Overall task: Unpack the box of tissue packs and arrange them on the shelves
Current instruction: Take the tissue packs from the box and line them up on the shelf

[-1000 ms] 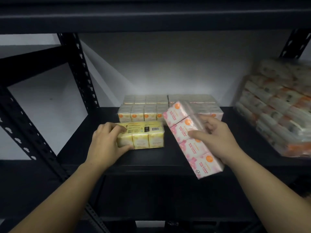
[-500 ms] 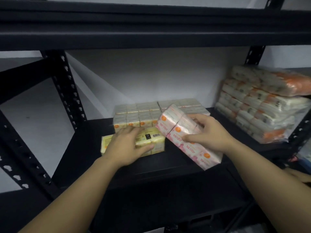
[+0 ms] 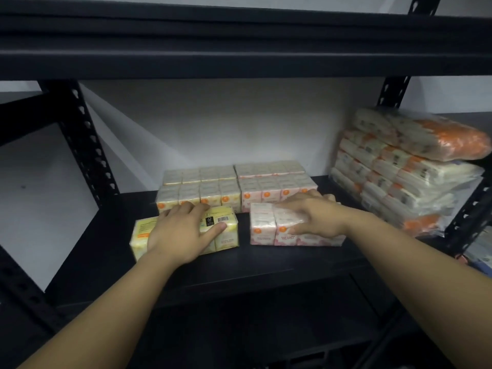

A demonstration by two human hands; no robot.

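Two hands are flat on two tissue packs on the black shelf. The left hand lies on top of the yellow pack, with the fingers spread over its top and the thumb on the front right corner. It presses down more than it squeezes, so it rests on the pack without closing around it. The right hand lies the same way on the pink pack, palm down, fingers pointing to about 10 o'clock. The two packs sit side by side near the front of the shelf with a small dark gap between them. Each pack is long from 9 o'clock to 3 o'clock. Behind them, at 12 o'clock, stand the back rows of packs, yellow ones on the left and pink ones on the right. The yellow pack is just in front of the yellow row, and its far edge looks very close to it. The pink pack is just in front of the pink row, maybe touching; the hand hides that spot. So the next push most likely goes straight to 12 o'clock, each hand sliding its own pack back. The yellow pack sits a bit crooked and may need a small turn. Far off at 3 o'clock is a big stack of bags, well apart from both hands.
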